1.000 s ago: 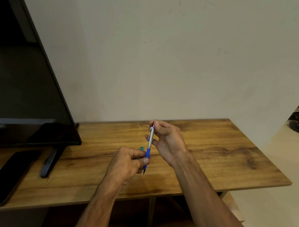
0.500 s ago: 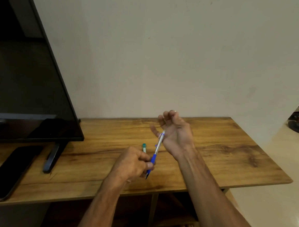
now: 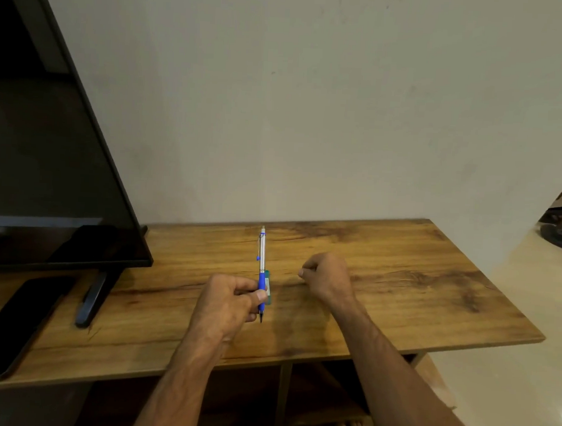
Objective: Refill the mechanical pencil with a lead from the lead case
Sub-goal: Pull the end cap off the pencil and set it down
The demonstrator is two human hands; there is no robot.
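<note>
My left hand grips the mechanical pencil by its blue rubber grip. The pencil stands almost upright over the wooden table, silver barrel and blue clip up, dark tip down. Directly behind the grip a small green lead case lies on the table, mostly hidden by the pencil and my thumb. My right hand hovers low over the table to the right of the pencil, curled into a fist with thumb and forefinger pinched together. Whether anything small sits in that pinch is hidden.
A black TV screen fills the left side, its foot resting on the table. A dark phone lies flat at the near left edge. The wall is close behind the table, and tiled floor lies off the right edge.
My right hand left the top of the pencil, dropped down to the right and closed into a pinch. My left hand turned the pencil back to upright.
</note>
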